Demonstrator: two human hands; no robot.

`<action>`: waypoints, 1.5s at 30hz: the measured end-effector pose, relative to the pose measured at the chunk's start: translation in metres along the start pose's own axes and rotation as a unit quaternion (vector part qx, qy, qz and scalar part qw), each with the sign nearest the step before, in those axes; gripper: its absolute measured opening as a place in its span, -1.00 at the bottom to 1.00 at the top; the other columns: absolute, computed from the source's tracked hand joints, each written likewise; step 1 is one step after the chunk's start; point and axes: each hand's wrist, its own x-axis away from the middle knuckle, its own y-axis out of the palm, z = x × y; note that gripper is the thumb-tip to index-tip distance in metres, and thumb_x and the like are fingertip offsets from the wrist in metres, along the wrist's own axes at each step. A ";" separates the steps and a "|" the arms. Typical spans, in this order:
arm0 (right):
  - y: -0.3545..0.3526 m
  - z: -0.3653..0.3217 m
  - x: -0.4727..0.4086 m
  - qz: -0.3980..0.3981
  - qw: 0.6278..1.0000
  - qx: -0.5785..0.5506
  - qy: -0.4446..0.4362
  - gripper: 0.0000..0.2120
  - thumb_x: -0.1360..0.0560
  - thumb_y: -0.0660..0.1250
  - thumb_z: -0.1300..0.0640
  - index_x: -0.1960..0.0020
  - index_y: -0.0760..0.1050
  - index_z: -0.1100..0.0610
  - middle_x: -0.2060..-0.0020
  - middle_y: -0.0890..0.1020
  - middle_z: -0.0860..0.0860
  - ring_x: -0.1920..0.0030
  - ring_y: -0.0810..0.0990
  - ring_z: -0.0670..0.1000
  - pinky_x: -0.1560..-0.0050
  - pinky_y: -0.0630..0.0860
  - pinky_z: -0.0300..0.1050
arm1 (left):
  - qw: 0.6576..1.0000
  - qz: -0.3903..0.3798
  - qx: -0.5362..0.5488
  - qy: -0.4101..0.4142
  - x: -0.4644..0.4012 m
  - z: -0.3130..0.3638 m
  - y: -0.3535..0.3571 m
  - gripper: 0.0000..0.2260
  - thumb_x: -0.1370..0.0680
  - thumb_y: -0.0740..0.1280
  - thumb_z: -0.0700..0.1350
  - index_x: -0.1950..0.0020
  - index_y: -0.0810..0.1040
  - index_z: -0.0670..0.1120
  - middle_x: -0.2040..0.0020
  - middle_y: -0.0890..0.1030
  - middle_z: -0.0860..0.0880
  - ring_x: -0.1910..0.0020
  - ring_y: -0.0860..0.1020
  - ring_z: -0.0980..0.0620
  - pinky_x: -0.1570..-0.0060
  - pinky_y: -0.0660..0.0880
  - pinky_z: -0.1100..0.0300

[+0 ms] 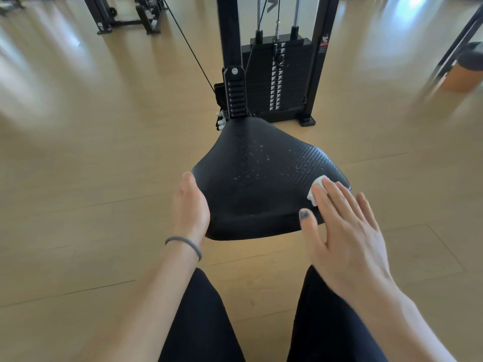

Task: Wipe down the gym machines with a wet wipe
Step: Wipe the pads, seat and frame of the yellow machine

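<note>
**Seat half-wiped, the rest of the machine not yet touched**

The cable machine [277, 61] stands on the wooden floor [104, 178], its black frame rising at the far side with the weight stack [274, 82] between the uprights. Nothing on the frame, the stack or the cable [190, 48] shows any sign of wiping, though at this range I could not tell a damp streak from a dry one. Other gym machines [125, 14] stand at the far left, blurred, and by my judgement they are still to do.

The black padded seat [261, 184] reaches from the frame toward the person. Pale specks are scattered over its middle and toward its right edge, so I judge the seat only partly cleaned, if that. The near edge looks darker and freer of specks.

The left hand [189, 205] cups the seat's left edge, palm against the side, thumb up at the far left corner; whether the fingers wrap underneath is hidden. A hair band [184, 245] circles that wrist. The right hand [345, 223] lies flat with straight, spread fingers near the seat's right edge, pressing down the wet wipe [317, 188], a small white wad showing just past the fingertips. The hands are well apart, one at each side of the seat.

What is left, as I judge it: the speckled middle of the seat, then the frame and the other machines.
</note>
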 end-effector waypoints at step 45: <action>-0.009 -0.007 -0.049 -0.043 0.998 0.012 -0.034 -0.56 -0.68 -0.21 0.05 -0.33 0.38 -0.02 -0.31 0.41 -0.11 -0.38 0.37 -0.04 -0.52 0.12 -0.07 | 0.993 -0.023 0.099 -0.057 0.008 0.005 0.000 -0.54 -0.45 -0.01 0.18 -0.01 0.39 -0.18 0.16 0.43 -0.02 0.16 0.37 -0.05 0.17 0.30 0.01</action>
